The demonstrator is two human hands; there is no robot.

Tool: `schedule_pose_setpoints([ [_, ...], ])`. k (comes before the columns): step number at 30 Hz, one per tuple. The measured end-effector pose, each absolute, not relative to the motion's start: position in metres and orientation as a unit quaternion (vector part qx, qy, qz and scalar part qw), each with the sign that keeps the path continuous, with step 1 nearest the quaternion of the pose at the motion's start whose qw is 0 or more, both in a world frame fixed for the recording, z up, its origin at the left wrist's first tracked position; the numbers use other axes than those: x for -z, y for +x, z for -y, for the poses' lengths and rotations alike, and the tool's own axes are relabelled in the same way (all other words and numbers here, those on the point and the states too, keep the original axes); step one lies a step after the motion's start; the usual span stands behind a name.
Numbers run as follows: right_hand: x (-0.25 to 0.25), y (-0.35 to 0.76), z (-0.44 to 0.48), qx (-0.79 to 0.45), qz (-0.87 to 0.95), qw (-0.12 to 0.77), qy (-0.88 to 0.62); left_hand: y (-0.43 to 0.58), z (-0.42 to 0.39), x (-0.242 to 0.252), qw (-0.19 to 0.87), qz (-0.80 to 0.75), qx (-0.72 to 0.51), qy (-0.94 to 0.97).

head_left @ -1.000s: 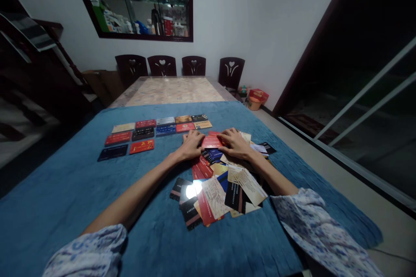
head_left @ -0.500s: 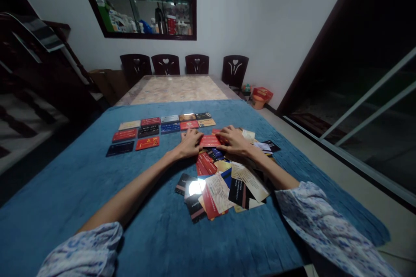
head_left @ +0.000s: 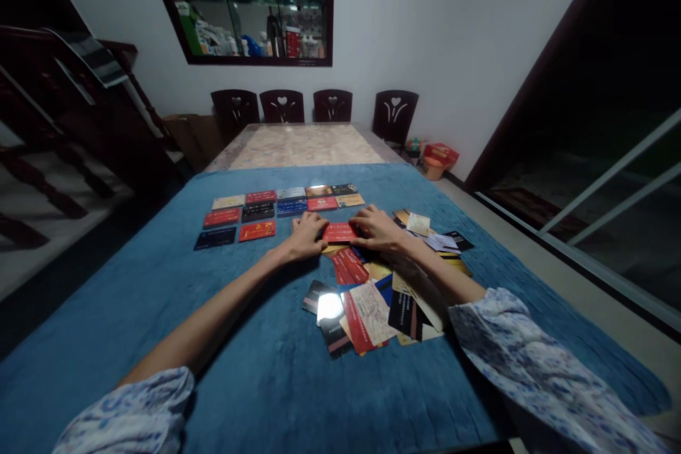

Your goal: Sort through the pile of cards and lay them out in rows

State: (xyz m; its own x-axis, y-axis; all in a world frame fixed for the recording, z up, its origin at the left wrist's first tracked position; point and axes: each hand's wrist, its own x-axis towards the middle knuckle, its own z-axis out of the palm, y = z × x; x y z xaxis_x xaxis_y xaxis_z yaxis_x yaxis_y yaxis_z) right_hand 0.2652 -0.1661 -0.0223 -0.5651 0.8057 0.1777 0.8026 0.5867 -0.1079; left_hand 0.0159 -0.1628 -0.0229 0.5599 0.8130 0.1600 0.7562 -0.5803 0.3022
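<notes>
Between my two hands is a red card (head_left: 339, 233), gripped at its left end by my left hand (head_left: 307, 235) and at its right end by my right hand (head_left: 379, 229). Fingers of both hands are bent around its edges, just above the heap. Below it spreads a loose pile of cards: two overlapping red cards (head_left: 350, 267), a red and cream card (head_left: 369, 316), a black card with a stripe (head_left: 407, 312) and others. My right forearm covers part of the pile. Beyond my left hand, neat rows hold several cards, among them an orange-red card (head_left: 257, 230).
A blue cloth (head_left: 255, 362) covers the near table; its far part shows a marble-patterned top (head_left: 313, 145). Several dark chairs (head_left: 394, 113) stand behind. A dark card (head_left: 215, 237) lies at the left end of the rows. A red box (head_left: 440, 154) is on the floor at right.
The view has turned slightly left, so the scene sits further right. My hands have drawn the red card a little left relative to the pile, keeping hold of both ends.
</notes>
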Motion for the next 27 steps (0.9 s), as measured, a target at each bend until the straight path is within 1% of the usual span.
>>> schedule_pose_setpoints([
  [7,0.017,0.241,0.163,-0.018,0.892,0.092,-0.443,-0.006,0.168,0.021,0.096,-0.459,-0.136,0.873],
  [14,0.014,0.215,0.157,-0.022,0.899,0.083,-0.430,-0.026,0.180,0.011,0.093,-0.495,-0.096,0.859],
  [19,0.015,0.197,0.149,-0.022,0.914,0.080,-0.397,-0.046,0.182,0.011,0.085,-0.508,-0.097,0.852],
  [27,0.015,0.159,0.140,-0.020,0.919,0.076,-0.385,-0.080,0.183,0.012,0.075,-0.525,-0.104,0.842],
])
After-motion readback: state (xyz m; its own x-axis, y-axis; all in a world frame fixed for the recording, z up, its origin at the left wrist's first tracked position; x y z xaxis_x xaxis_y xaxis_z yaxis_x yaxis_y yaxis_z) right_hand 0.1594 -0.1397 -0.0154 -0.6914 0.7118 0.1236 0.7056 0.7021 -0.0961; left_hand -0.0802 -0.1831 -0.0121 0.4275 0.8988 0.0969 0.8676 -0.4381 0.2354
